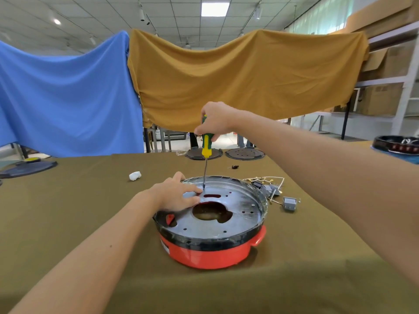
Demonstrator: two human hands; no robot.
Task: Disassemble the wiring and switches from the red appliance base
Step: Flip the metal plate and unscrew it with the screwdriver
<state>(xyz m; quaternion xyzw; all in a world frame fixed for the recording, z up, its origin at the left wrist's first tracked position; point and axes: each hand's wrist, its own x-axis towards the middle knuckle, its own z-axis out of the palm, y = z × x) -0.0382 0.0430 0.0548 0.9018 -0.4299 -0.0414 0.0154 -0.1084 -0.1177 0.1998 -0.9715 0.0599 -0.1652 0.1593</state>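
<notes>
Red plastic forms the appliance base (210, 254), which is set on the olive table cloth (79, 223) under both hands. On its grey metal plate (240, 214), at the far side, the screwdriver (205, 155) is held upright, tip down on a screw point. The handle is gripped from above by the right hand (215, 120). Just beside the tip, the left hand (176, 194) is pressed flat with spread fingers, and it is the nearer one. Removed wiring and switches (275, 191) are laid right of the base.

Red appliance base (210, 254) sits upright on counter, w/ black rim and grey metal plate (238, 214) on top, big cutout in the middle. Loose wiring w/ grey switches (289, 203) lies just beside it, to the right.
</notes>
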